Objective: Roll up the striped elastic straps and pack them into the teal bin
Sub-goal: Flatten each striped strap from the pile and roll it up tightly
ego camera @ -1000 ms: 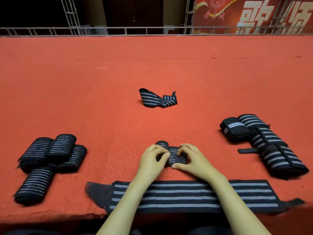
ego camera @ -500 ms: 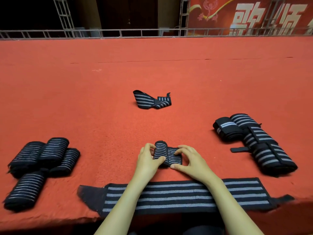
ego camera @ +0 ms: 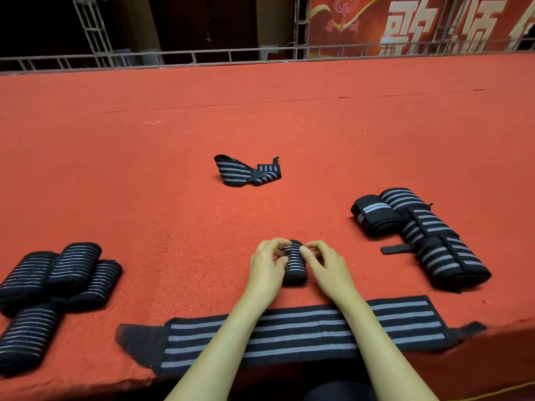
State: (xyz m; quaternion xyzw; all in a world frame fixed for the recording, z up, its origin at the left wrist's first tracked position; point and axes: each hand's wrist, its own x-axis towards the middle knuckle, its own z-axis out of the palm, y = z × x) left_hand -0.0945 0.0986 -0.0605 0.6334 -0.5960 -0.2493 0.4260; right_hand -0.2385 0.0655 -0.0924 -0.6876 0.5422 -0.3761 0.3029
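Observation:
A small black strap with grey stripes, rolled into a tight roll [ego camera: 293, 263], lies on the red carpet in front of me. My left hand [ego camera: 266, 267] grips its left side and my right hand [ego camera: 325, 266] pinches its right side, fingers curled over the top. A long flat striped strap [ego camera: 304, 331] lies unrolled across the near edge, under my forearms. Several finished rolls [ego camera: 55, 282] sit at the left. A pile of larger rolled straps [ego camera: 428, 235] sits at the right. No teal bin is in view.
A loosely folded striped strap [ego camera: 246, 170] lies farther out in the middle. The red carpeted surface [ego camera: 173, 221] stretches far back to a metal railing [ego camera: 202, 57]. Its near edge drops off just below the flat strap.
The strap between my hands went from partly rolled, with a flat tail to the right, to fully rolled. My right hand moved left up against the roll.

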